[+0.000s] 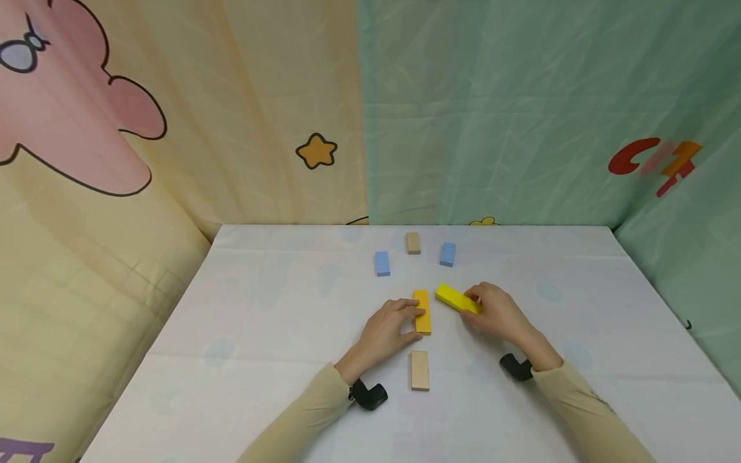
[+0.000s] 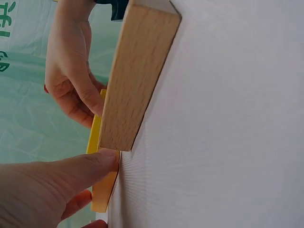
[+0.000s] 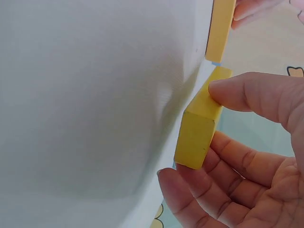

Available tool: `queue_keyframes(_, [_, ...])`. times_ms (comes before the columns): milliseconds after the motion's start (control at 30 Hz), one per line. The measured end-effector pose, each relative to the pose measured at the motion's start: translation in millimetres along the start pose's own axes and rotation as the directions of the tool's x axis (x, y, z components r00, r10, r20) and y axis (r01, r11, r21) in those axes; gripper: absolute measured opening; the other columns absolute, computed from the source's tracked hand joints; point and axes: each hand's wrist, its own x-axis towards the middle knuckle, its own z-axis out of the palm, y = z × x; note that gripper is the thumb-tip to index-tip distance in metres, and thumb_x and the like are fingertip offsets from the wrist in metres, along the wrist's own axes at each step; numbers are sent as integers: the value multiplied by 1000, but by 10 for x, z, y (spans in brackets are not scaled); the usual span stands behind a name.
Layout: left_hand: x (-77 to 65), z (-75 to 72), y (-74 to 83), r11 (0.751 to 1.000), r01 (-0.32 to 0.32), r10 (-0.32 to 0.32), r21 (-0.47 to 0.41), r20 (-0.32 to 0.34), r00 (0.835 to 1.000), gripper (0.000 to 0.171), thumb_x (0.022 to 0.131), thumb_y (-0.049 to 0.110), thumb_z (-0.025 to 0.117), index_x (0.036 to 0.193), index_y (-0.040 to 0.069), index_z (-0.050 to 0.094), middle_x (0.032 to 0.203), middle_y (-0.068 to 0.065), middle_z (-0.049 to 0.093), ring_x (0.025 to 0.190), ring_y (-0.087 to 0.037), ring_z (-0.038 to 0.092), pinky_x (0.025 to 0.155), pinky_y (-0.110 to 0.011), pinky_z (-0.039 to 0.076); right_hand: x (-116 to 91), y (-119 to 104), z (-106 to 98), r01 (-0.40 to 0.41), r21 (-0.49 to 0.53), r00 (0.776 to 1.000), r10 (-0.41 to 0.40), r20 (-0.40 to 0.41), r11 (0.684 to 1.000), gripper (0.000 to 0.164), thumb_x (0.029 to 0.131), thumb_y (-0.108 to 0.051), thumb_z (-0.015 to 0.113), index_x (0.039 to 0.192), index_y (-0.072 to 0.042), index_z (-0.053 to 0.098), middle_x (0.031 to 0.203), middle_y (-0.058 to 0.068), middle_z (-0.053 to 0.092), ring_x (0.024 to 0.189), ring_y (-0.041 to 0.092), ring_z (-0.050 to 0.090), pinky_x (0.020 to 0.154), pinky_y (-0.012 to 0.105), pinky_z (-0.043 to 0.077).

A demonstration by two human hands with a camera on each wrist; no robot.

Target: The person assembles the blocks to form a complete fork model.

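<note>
My left hand (image 1: 388, 328) holds a long orange block (image 1: 423, 313) on the table, thumb by its near end and fingertips over its far part. In the left wrist view the thumb (image 2: 85, 168) lies against this block (image 2: 105, 192). To the right, my right hand (image 1: 496, 314) pinches a bright yellow block (image 1: 454, 297), which slants toward the orange one with a gap between them. The right wrist view has the thumb (image 3: 237, 92) on one side of the yellow block (image 3: 197, 137) and fingers on the other.
A plain wooden block (image 1: 419, 370) lies nearest me, just below the left hand. Farther back are a blue block (image 1: 382, 263), a second blue block (image 1: 448, 254) and a smaller wooden block (image 1: 413, 243). Printed curtains (image 1: 492, 116) stand behind the white table (image 1: 260, 386).
</note>
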Motion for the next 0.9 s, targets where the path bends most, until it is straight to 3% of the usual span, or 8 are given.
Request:
queue_keyframes(200, [-16, 38, -19, 999, 10, -11, -44, -28, 1000, 44, 84, 32, 73, 124, 15, 65, 133, 1, 54, 114, -18, 50, 95, -31, 39, 65, -25, -9, -5, -6, 1000, 5, -12, 1000, 34, 80, -17, 76, 105, 4, 66, 94, 11, 60, 80, 23, 55, 73, 41, 49])
queue_keyframes(533, [-26, 125, -74, 993, 0, -10, -117, -88, 996, 44, 83, 34, 73, 122, 17, 66, 133, 3, 54, 115, -17, 48, 97, -31, 36, 220, -62, 5, 73, 1, 997, -73, -37, 997, 33, 80, -14, 76, 105, 5, 66, 93, 11, 61, 80, 24, 56, 71, 40, 49])
queue_keyframes(900, [-11, 159, -128, 986, -28, 10, -164, -110, 994, 42, 83, 33, 74, 121, 17, 67, 132, 2, 55, 115, -18, 47, 98, -33, 35, 426, -200, 52, 118, -26, 993, -119, -26, 993, 33, 80, -9, 75, 108, 6, 65, 96, 13, 62, 86, 28, 56, 79, 43, 48])
